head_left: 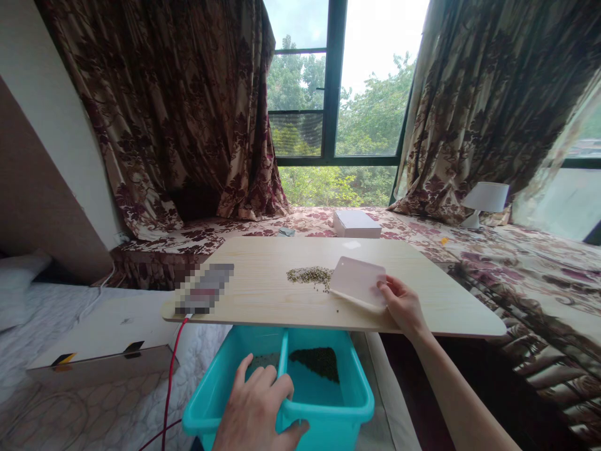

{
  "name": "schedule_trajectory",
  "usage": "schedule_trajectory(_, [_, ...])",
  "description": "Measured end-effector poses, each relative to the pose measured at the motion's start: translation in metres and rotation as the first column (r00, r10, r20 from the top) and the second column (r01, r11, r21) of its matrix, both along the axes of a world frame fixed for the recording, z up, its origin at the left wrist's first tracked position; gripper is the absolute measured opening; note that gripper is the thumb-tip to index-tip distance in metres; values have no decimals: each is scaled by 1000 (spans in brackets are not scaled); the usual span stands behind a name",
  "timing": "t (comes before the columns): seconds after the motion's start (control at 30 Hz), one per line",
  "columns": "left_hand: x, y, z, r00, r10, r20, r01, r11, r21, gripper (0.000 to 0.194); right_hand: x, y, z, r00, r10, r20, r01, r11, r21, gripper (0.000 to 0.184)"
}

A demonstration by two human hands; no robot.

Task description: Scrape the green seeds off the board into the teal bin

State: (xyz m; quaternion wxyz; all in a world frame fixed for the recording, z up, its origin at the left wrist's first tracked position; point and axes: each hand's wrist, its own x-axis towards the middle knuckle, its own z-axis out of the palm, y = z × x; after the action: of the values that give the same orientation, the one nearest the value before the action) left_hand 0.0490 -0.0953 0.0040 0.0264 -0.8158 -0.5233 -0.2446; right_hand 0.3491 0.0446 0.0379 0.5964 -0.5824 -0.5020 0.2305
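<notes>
The room has a big window point(370, 119) with green trees outside, and long flowery curtains point(178, 106) hang on both sides of it. Under the window is a wide ledge point(314, 219) with a flowery cloth on it. A white bed point(19, 341) is on the left. In the middle is a pale wooden table point(263, 307). A long white box point(117, 319) lies on the bed. A blue tub point(328, 410) sits low at the near edge of the table, and a wall splits it into two parts. A lamp point(486, 196) and a smaller white box point(357, 223) are on the ledge.

The left hand point(263, 401) is over the front of the tub, by the middle wall. Its fingers are bent and spread wide, and I cannot tell if they touch the tub. The right hand point(404, 305) pinches the right side of a thin white sheet point(357, 282), tilted over the table. A blurry flat thing point(206, 288) with a red cord point(173, 369) is on the table's left end.

A dark heap point(317, 363) of tiny beans is in the tub's right part. A small pile of green beans point(307, 274) lies mid-table, just beside the sheet's left edge. One loose bean point(337, 311) is nearer the front.
</notes>
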Motion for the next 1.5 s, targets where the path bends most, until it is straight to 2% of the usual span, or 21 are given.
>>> schedule_trajectory(0.37, [6,2,12,1000,-4,9,4,999,-46,28,-4,-3,3,1000,12,-16,-12,1000,-18,40])
schedule_trajectory(0.93, [5,3,12,1000,4,19,-2,996,-92,28,0,-2,0,1000,16,-25,-15,999,31,35])
schedule_trajectory(1.0, [3,4,10,1000,-22,17,24,994,-102,27,0,-3,0,1000,22,-19,-21,999,33,34])
schedule_trajectory(1.13, [-4,9,7,996,-89,26,91,987,-131,26,0,-5,2,999,47,-12,-47,999,9,33])
schedule_trajectory(1.3, [-8,11,6,995,-94,22,96,987,-132,25,1,-16,4,996,77,-48,-79,996,-42,31])
schedule_trajectory(1.5, [-7,10,6,995,-93,25,96,984,-150,26,-1,-43,11,970,225,-93,-236,964,-122,32])
